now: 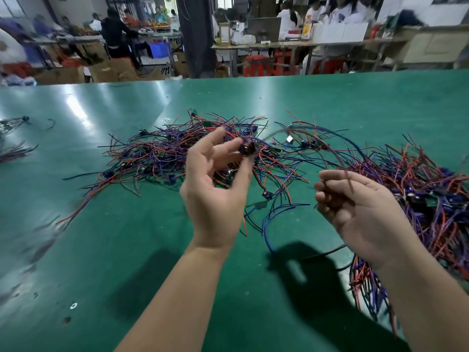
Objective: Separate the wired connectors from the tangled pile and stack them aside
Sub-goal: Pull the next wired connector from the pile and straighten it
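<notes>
Pulling the connector (246, 148) free works best if I go slow and lift it straight up. That way its wires (317, 134) slide out and do not drag others along.

Nearest to me, both my arms reach up from the near edge of the green surface (127, 250). My right grip (365, 209) is low and close, palm up, with its fingers curled in. The wires swing over in a blurry bow and cross those fingers. I cannot tell if the fingers pinch them or only touch them. I think this grip should catch the loose ends and run along them to smooth them out.

A bit farther off, my left grip (215, 194) is held higher, with the palm turned to me and the wrist bent back. Its thumb and fingertips pinch the small dark connector up in the air, above the tangled pile (162, 153).

That pile lies in the middle of the surface, with red, blue and black wires going every way. A thick heap (431, 199) lies along the right edge, and I think that is where the sorted ones go. Small bundles (15, 151) lie by the left edge. Past the far edge the room is blurry, with people at work.
</notes>
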